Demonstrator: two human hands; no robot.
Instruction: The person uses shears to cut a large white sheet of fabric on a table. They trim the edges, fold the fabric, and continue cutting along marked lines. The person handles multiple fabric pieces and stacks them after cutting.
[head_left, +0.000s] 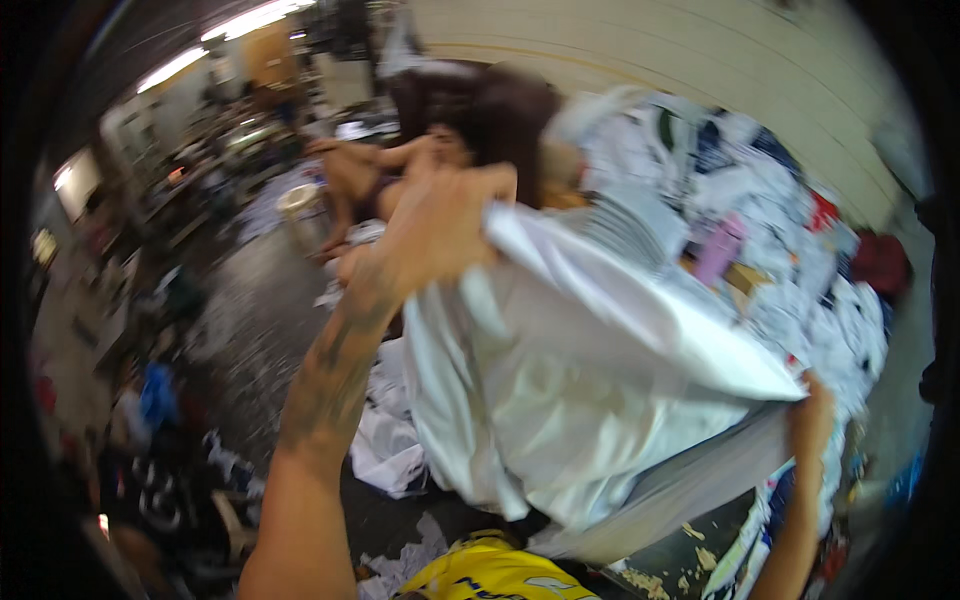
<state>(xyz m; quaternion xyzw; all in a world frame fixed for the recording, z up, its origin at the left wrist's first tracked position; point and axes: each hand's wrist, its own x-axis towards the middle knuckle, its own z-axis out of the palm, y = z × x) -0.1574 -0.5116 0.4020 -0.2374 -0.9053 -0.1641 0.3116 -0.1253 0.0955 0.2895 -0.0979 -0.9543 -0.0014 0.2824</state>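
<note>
A large piece of shiny white cloth hangs stretched between my two hands. My left hand is raised near the middle of the view and closed on the cloth's upper left corner. Lower down at the right, my right hand pinches the opposite end of its top edge. From that edge the fabric drops in loose folds, and a thinner greyish layer shows below it on the right. Motion blurs the fingers a little. What the cloth is made up as, I cannot tell.
A big heap of white cloth pieces lies along the wall at the right, with a pink roll-like thing on it. Beyond my left hand a person sits by a dark brown sofa. A pale bucket stands on the dark floor.
</note>
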